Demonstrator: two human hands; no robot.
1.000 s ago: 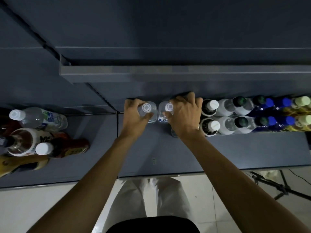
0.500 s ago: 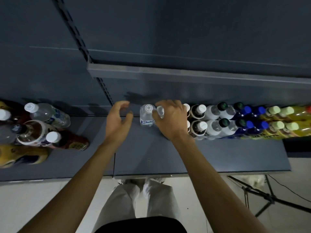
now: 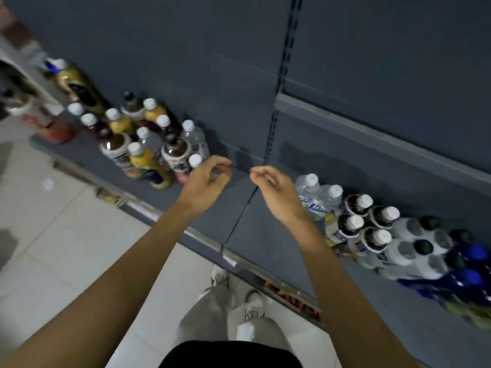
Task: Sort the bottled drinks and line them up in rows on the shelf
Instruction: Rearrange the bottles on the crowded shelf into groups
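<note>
My left hand (image 3: 206,179) and my right hand (image 3: 276,193) hover over the bare middle of the grey shelf (image 3: 239,227), both empty with fingers loosely curled and apart. To the right stand two clear water bottles (image 3: 317,193), then neat rows of dark white-capped bottles (image 3: 364,221), white bottles with dark caps (image 3: 414,240) and blue-capped bottles (image 3: 470,269). To the left an unsorted cluster of bottles (image 3: 148,139) stands on the shelf: yellow drinks, dark tea bottles and a clear water bottle (image 3: 194,139). My left hand is close to a white cap (image 3: 195,160) at that cluster's edge.
The shelf's back panel (image 3: 186,62) rises behind the bottles, with a slotted upright (image 3: 284,62) between sections. An upper shelf edge (image 3: 385,136) juts out on the right. Pale tiled floor (image 3: 66,235) and my legs and shoes (image 3: 239,301) lie below the shelf front.
Both hands let go of the two water bottles and moved left, away from the sorted rows. My view swung left and tilted, bringing the unsorted cluster into sight.
</note>
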